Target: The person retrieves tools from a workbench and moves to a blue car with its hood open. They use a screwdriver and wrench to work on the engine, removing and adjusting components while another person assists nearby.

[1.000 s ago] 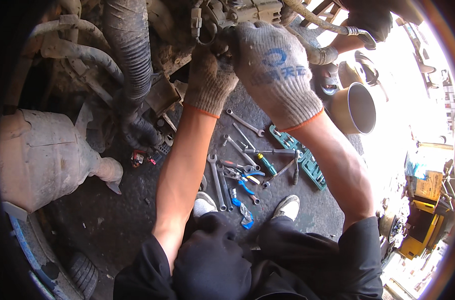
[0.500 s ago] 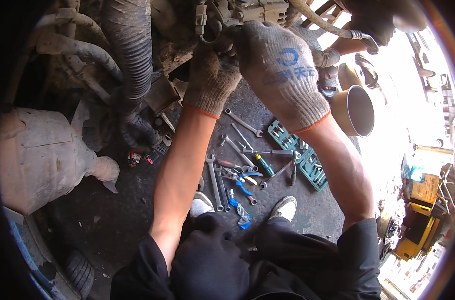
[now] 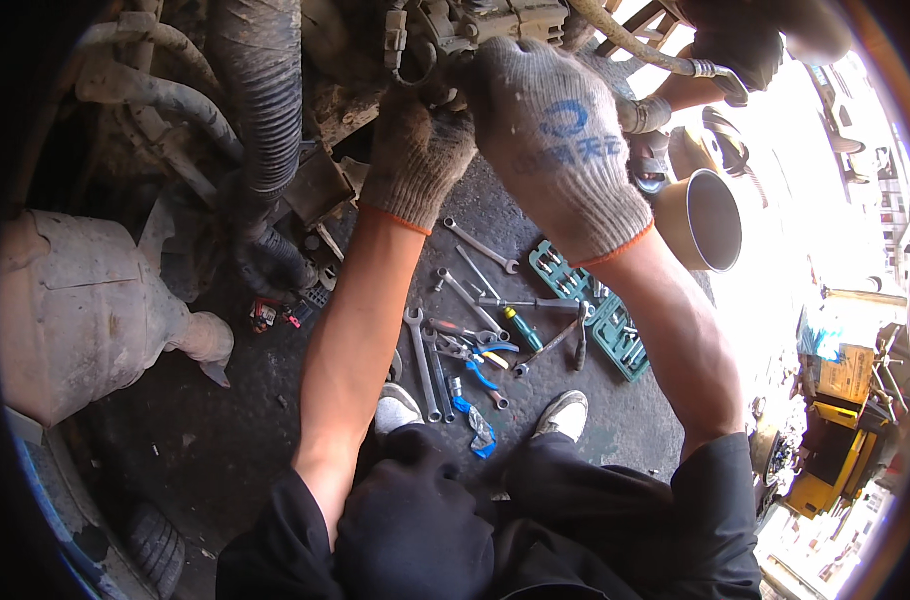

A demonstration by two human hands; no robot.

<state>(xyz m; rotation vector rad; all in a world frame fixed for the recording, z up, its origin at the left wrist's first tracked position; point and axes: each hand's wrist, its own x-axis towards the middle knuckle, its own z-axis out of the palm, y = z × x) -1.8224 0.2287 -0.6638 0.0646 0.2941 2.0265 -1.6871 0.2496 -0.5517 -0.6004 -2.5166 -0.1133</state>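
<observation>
Both of my hands wear knitted off-white work gloves with orange cuffs and are raised to the underside of a dirty machine. My left hand [image 3: 422, 150] has its fingers curled in, its fingertip area dark with grime. Close against it on the right, my right hand [image 3: 550, 140] is bent over with its back toward me, and its fingertips are hidden. What either hand grips cannot be made out. Just above them sits a dusty ribbed metal part [image 3: 490, 24]. A small connector [image 3: 395, 40] with a looped wire hangs to its left.
A thick corrugated hose [image 3: 260, 110] and a rusty metal canister [image 3: 95, 310] are on the left. Below my hands lie several wrenches [image 3: 420, 365], a green screwdriver [image 3: 523, 328], blue-handled pliers [image 3: 483, 374] and a green socket case [image 3: 620, 345]. A round metal pot [image 3: 700, 220] stands right, near another person [image 3: 735, 50].
Almost everything in view has shifted slightly to the left. Both gloved hands stay close together at the same spot under the metal part, with only a slight movement.
</observation>
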